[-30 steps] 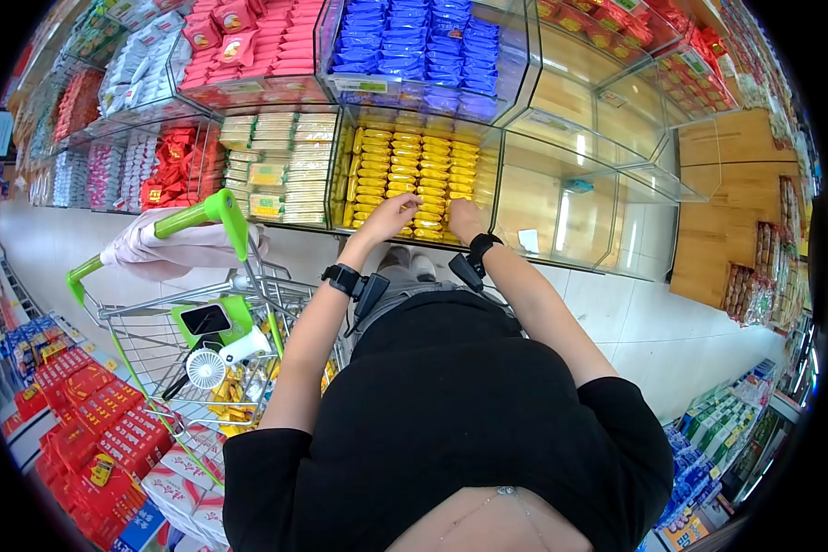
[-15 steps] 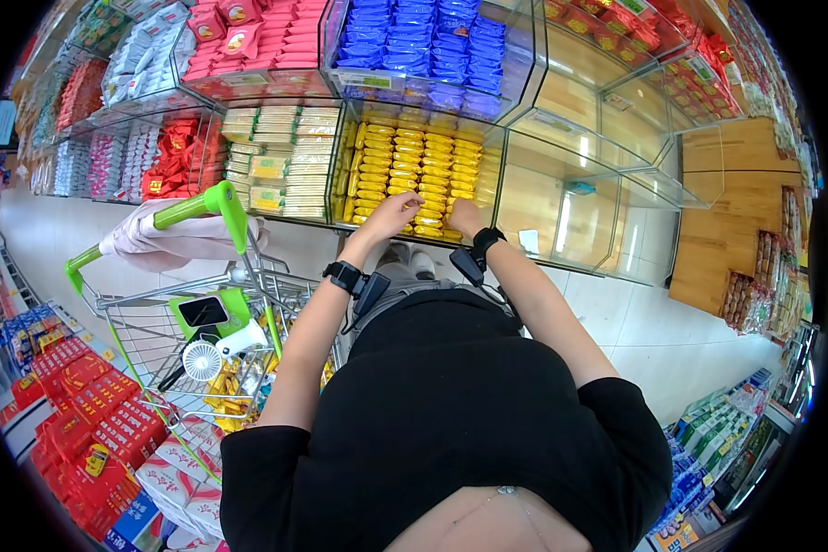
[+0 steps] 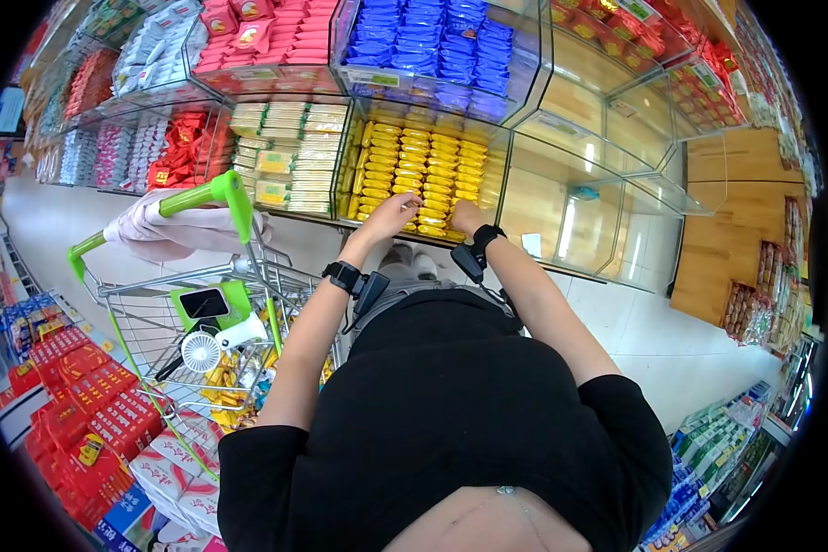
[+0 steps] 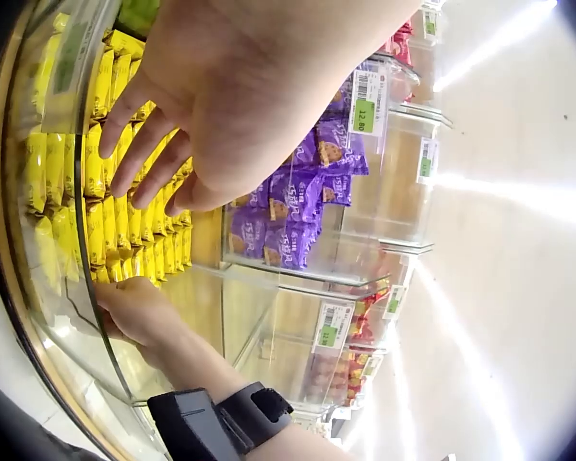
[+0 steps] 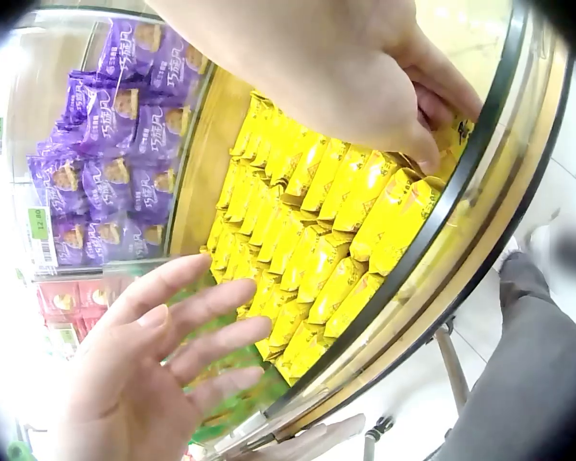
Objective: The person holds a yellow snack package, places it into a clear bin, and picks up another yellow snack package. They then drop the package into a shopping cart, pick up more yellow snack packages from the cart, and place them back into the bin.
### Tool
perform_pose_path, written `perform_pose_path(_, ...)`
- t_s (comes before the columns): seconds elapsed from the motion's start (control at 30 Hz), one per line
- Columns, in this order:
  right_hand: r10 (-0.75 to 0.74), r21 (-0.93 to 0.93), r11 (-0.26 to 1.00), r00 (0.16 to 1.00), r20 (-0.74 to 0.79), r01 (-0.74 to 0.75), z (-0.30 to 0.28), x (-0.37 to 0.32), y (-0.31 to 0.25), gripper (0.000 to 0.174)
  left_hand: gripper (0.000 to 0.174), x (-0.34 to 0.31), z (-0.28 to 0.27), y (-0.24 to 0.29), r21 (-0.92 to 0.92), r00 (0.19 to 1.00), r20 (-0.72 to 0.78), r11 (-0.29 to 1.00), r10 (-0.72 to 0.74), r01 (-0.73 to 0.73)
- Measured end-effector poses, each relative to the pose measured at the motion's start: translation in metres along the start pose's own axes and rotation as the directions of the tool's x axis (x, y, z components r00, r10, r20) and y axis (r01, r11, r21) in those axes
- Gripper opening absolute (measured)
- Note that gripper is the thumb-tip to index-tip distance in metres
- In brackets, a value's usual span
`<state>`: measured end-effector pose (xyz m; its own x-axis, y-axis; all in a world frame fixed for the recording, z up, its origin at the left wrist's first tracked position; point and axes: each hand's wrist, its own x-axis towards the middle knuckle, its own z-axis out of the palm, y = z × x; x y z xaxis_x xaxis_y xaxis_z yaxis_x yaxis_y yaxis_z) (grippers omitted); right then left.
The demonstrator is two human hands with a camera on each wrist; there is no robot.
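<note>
Both hands were inside the clear bin (image 3: 499, 179) of yellow packets (image 3: 419, 170), which sat on the lower shelf tier directly ahead of the person. Left hand (image 3: 388, 218): fingers (image 4: 139, 144) straight and spread, released, grasping nothing. They lay over the packet rows toward the bin's left side; whether they actually touched could not be told. Right hand (image 3: 465, 217): fingers (image 5: 432, 91) curled down at the bin's front edge, thumb and fingers pinching a front-row packet (image 5: 456, 134) that sat in line with its neighbours. The packets stood in tidy columns running back from the front wall. Blue packets (image 3: 423, 46) filled the bin above, and cream packets (image 3: 290, 156) the bin just to the left. A shopping cart (image 3: 147, 317) stood at the person's left with a pink cloth (image 3: 166, 235) draped over its green handle (image 3: 213, 193). A phone (image 3: 204, 302) and a white handheld fan (image 3: 202, 350) lay in the cart. A black wrist device (image 3: 343, 276) showed on each arm.
</note>
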<state>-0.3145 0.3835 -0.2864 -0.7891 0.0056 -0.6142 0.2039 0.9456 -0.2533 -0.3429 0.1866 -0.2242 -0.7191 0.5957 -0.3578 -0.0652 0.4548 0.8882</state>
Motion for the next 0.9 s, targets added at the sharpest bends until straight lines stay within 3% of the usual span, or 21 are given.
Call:
perform_pose_path(0.1,-0.015,-0.025,1.0,1.0,0.023,0.016,0.0,-0.001,-0.001,0.023,0.022,-0.003,0.002,-0.005,-0.016,0.999,-0.021,0.999,0.047,-0.047)
perform_pose_path(0.17,0.045,0.067,0.997,0.999,-0.009,-0.045,0.005,0.001,0.0,0.024,0.022,-0.006,0.004,-0.005,-0.011,0.999,-0.035,0.999,0.039,-0.04)
perform_pose_path(0.4,0.003,0.004,1.0,1.0,-0.021,-0.003,0.02,0.015,0.006,0.023,0.022,-0.015,0.006,-0.004,-0.028,0.997,-0.056,0.998,0.047,-0.048)
perform_pose_path(0.6,-0.058,-0.05,0.997,0.995,0.075,0.062,0.017,0.023,0.01,0.023,0.02,-0.028,0.001,0.009,-0.044,0.991,-0.117,0.997,0.057,-0.063)
perform_pose_path(0.67,0.033,-0.021,0.999,0.988,0.148,-0.03,0.035,0.049,0.022,0.02,0.02,-0.036,-0.003,0.022,-0.043,0.993,-0.119,0.999,0.01,-0.015)
perform_pose_path(0.7,-0.087,-0.097,0.99,0.99,0.114,0.099,0.0,0.019,0.0,0.021,0.021,-0.04,-0.004,0.023,-0.028,0.99,-0.137,0.999,0.032,-0.037)
perform_pose_path(0.73,-0.092,-0.098,0.99,0.989,0.115,0.103,-0.018,0.009,-0.008,0.021,0.021,-0.044,-0.005,0.025,-0.013,0.986,-0.155,0.998,0.055,-0.057)
perform_pose_path(0.8,0.105,0.331,0.936,0.992,0.068,-0.121,-0.04,0.0,-0.014,0.022,0.021,-0.053,-0.008,0.033,-0.027,0.981,-0.184,0.997,0.061,-0.067)
perform_pose_path(0.83,0.105,0.33,0.936,0.992,0.068,-0.121,-0.049,-0.002,-0.014,0.022,0.021,-0.057,-0.009,0.038,-0.039,0.975,-0.211,0.996,0.069,-0.079)
perform_pose_path(0.9,-0.072,0.737,0.653,0.983,-0.168,0.174,-0.066,-0.011,-0.013,0.021,0.021,-0.063,-0.01,0.044,-0.042,0.971,-0.225,0.995,0.082,-0.094)
